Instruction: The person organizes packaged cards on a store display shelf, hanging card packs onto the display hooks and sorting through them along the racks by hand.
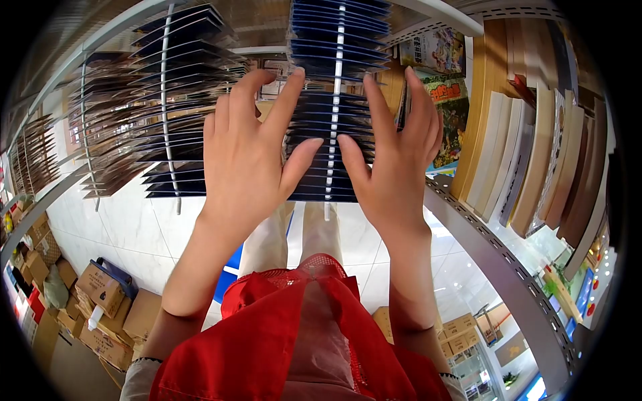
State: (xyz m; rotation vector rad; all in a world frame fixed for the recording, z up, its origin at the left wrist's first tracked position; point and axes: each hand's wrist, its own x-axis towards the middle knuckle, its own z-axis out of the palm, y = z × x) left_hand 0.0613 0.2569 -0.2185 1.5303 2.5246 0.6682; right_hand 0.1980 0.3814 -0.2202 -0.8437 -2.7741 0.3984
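Observation:
A row of thin dark blue packets (311, 110) hangs on a white rod (336, 87) in front of me. My left hand (251, 150) is at the left edges of this row, fingers apart and slightly bent, thumb reaching over the near packets. On the other side, my right hand (396, 150) is also open, its fingers spread along the right edges and its thumb pointing in towards the rod. Both thumbs lie close to the packets; whether they press on them I cannot tell. Neither hand is closed round anything.
More packets in clear sleeves (187, 100) hang on rods to the left. Books (528, 154) stand on a shelf at the right, beside a perforated grey metal rail (495, 260). Cardboard boxes (100, 287) are piled on the floor at lower left. A red apron (267, 327) covers my front.

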